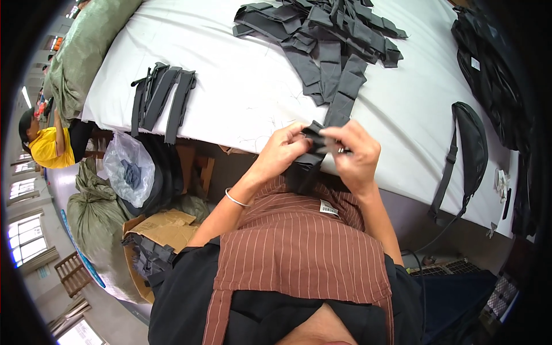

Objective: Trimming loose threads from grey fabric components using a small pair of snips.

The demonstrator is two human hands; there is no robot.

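Note:
My left hand [283,150] pinches a folded dark grey fabric strip [307,162] at the table's near edge. Just to its right, my right hand [357,154] is closed round a small metal tool [330,142], blurred and mostly hidden by the fingers, so its exact kind does not show. The tool's tip is against or close to the strip. From between my hands, a chain of joined strip pieces [342,103] runs away up the table. It leads into a large tangled heap of grey fabric strips [328,26].
Several separate grey strips [164,95] lie at the table's left. A black sling bag [471,155] and black bags [489,75] are at the right. Below left stand a plastic-lined bin [129,169], a carton [167,227] and sacks [95,230]. A person in yellow [50,146] is far left.

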